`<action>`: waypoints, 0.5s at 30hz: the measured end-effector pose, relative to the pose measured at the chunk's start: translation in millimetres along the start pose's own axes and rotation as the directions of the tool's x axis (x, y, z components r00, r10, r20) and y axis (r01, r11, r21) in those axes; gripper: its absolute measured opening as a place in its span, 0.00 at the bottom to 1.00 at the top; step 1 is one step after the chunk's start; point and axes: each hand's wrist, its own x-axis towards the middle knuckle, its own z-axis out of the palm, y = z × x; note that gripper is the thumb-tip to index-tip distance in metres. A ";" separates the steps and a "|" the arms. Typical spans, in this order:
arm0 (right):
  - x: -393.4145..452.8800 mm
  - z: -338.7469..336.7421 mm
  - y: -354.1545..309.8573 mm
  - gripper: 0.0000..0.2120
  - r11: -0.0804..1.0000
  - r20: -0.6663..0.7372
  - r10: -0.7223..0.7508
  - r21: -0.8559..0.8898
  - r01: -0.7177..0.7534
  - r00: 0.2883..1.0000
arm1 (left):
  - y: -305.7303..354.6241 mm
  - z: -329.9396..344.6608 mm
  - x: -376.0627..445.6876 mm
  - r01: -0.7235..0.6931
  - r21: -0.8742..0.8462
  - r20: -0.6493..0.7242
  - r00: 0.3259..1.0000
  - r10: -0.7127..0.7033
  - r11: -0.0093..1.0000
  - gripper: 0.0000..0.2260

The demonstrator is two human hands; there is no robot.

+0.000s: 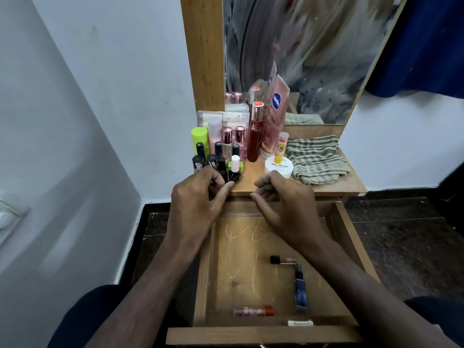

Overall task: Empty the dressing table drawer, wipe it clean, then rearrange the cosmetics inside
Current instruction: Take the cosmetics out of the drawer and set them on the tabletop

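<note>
The wooden drawer (208, 272) is pulled out below the dressing table top (334, 183). Inside it lie a blue spray bottle (300, 292), a small black-capped vial (281, 260), a red-capped tube (253, 310) and a small white item (300, 323) at the front wall. My left hand (198, 197) pinches a dark nail polish bottle (233, 176) at the table's front edge, beside a cluster of nail polish bottles (213, 159). My right hand (281, 197) hovers over the drawer's back, fingers loosely curled, holding nothing.
On the table top stand pink-capped bottles (233, 139), a tall red bottle (254, 136), a pink lotion tube (275, 114), a green-capped container (200, 136), a white nail polish remover jar (279, 167) and a folded checked cloth (316, 159). A mirror (301, 59) rises behind. A white wall stands left.
</note>
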 end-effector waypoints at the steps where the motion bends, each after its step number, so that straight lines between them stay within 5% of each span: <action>1: -8.7 -9.0 3.2 0.09 1.000 0.051 -0.012 -0.019 0.013 0.999 | 1.5 -0.2 -2.1 -0.050 -0.017 0.023 0.998 0.050 0.999 0.08; 5: -24.6 -42.4 21.5 0.09 0.981 0.390 0.164 -0.158 -0.109 0.906 | 9.1 2.1 -9.0 -0.191 -0.157 0.221 0.950 0.223 0.969 0.07; 7: -24.1 -54.1 32.3 0.13 0.939 0.599 0.294 -0.326 -0.108 0.745 | 10.4 5.9 -12.1 -0.160 -0.258 0.428 0.865 0.261 0.953 0.06; 10: -27.4 -63.4 40.4 0.10 0.864 0.721 0.464 -0.497 -0.081 0.515 | 11.6 17.1 -20.5 0.004 -0.245 0.754 0.629 0.188 0.970 0.08; 13: -37.2 -63.5 37.2 0.20 0.788 0.737 0.615 -0.588 -0.182 0.282 | 11.2 29.7 -28.7 0.061 -0.173 0.900 0.415 0.133 0.983 0.09; 15: -44.6 -58.7 30.7 0.21 0.759 0.758 0.638 -0.590 -0.275 0.136 | 10.2 35.8 -31.3 0.050 -0.122 0.926 0.365 0.096 0.991 0.12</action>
